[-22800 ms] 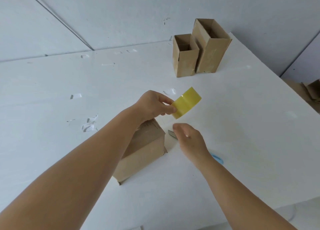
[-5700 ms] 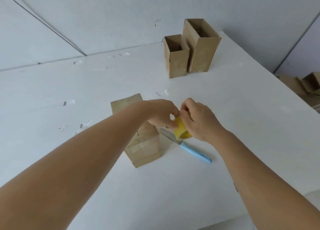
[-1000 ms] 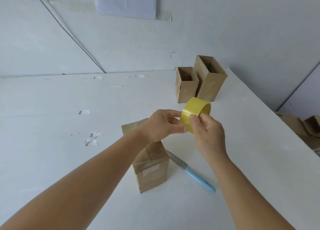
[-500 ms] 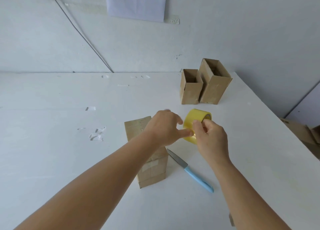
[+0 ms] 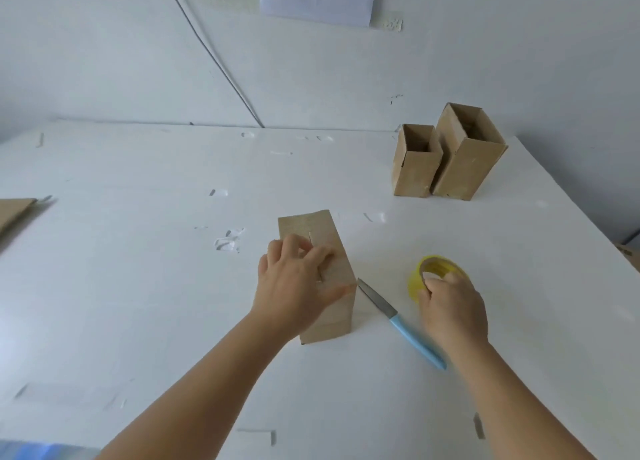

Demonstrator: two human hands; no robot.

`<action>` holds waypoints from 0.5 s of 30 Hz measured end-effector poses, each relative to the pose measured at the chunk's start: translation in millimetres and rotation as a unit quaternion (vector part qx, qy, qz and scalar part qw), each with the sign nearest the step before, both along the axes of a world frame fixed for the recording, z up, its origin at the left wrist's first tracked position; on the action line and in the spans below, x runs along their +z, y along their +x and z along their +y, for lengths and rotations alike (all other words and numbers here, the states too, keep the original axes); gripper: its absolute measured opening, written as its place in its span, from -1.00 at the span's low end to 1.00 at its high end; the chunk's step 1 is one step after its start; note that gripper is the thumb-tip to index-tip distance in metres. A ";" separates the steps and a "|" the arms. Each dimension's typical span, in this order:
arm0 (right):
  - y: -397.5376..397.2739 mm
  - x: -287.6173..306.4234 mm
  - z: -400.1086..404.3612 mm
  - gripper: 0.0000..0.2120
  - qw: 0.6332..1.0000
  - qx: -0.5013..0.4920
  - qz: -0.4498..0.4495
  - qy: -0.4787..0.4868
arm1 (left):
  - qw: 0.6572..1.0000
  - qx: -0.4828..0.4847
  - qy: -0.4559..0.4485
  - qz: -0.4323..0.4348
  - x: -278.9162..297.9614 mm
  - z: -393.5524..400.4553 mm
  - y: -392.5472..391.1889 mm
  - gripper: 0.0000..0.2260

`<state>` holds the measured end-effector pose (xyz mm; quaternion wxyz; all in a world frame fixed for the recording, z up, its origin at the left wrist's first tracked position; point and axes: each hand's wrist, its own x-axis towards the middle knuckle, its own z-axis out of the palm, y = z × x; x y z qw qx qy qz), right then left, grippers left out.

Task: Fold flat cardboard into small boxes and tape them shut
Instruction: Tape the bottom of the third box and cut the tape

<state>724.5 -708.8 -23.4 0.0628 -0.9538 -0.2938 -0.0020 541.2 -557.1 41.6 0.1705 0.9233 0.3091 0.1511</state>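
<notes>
While beside the knife [image 5: 398, 315], left hand [image 5: 294, 286] atop box [image 5: 332, 307], right hand [image 5: 450, 307] gripping tape roll [image 5: 415, 283].

left hand [image 5: 294, 286] on box [image 5: 322, 244] | right hand [image 5: 450, 307] grips tape roll [image 5: 420, 279]

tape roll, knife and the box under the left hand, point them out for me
tape roll [image 5: 414, 283], head view, on its yellow outer band left of the right hand
knife [image 5: 415, 338], head view, on the blue handle
box [image 5: 341, 307], head view, on the front right face below the thumb
</notes>
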 end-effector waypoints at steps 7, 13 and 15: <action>-11.9 -7.8 -2.3 -0.69 0.997 0.004 0.042 0.060 | 0.995 -0.051 -0.062 -0.065 -17.7 13.8 -14.9 -0.42; -69.1 41.0 44.7 -0.26 0.913 0.276 0.184 0.238 | 0.991 -0.084 -0.050 -0.091 -25.8 19.0 -19.3 -0.43; -78.7 33.8 50.0 -0.26 0.919 0.289 0.179 0.199 | 0.992 -0.074 -0.055 -0.084 -29.7 20.9 -21.9 -0.43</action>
